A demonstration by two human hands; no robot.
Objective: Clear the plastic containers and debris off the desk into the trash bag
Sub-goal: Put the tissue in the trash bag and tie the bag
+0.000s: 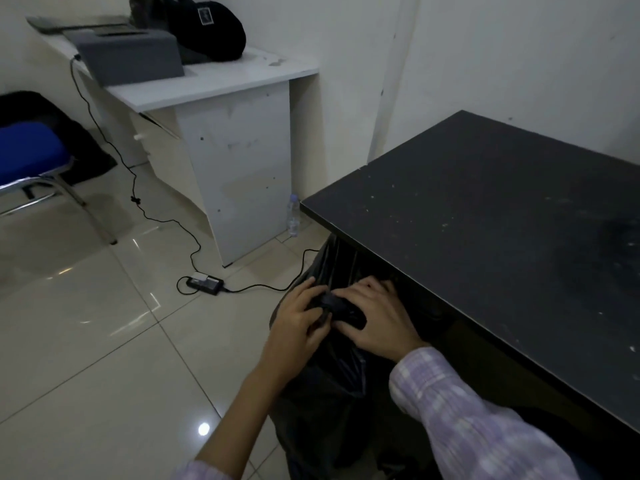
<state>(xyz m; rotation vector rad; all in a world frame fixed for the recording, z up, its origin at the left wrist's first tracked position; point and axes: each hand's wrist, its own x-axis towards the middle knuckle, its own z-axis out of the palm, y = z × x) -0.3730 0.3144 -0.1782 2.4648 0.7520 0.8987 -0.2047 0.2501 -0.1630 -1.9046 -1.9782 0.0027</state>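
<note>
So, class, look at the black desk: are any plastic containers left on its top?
No: the black desk shows only pale specks, while both hands, left and right, grip the trash bag beside it.

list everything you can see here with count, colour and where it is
black desk: 1, black, right, top speckled with pale bits
trash bag: 1, black, on floor against the desk's left edge
white desk: 1, white, upper left
printer: 1, grey, on white desk
black bag: 1, on white desk behind printer
water bottle: 1, clear, on floor between desks
power adapter: 1, black, on floor, cable attached
chair: 1, blue seat, far left
left hand: gripping bunched bag top
right hand: gripping bunched bag top
</note>
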